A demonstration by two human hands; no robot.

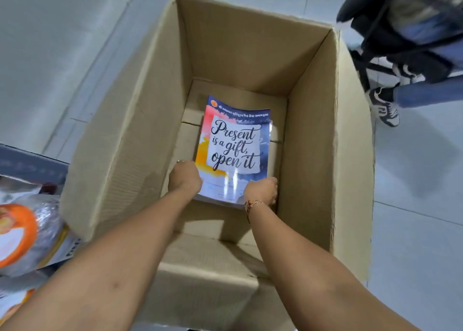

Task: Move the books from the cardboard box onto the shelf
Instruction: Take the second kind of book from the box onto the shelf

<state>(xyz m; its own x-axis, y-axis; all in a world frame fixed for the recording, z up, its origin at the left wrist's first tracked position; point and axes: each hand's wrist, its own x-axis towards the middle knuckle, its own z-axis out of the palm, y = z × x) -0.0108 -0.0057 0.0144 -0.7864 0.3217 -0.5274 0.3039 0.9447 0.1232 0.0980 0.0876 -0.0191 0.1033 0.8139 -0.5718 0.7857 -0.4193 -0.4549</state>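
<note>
A big open cardboard box [310, 140] stands on the floor below me. At its bottom lies a thin stack of books [234, 145]; the top cover is colourful and reads "Present is a gift, open it". Both my arms reach down into the box. My left hand [185, 177] grips the stack's near left corner. My right hand [261, 191], with a bracelet at the wrist, grips the near right corner. The far end of the top cover curls upward.
Part of a grey shelf [32, 166] with shiny orange-and-silver packets [27, 233] shows at the left edge. Another person's legs and sneakers [384, 107] and a dark chair base [390, 55] are at the upper right. Light tiled floor [416, 205] surrounds the box.
</note>
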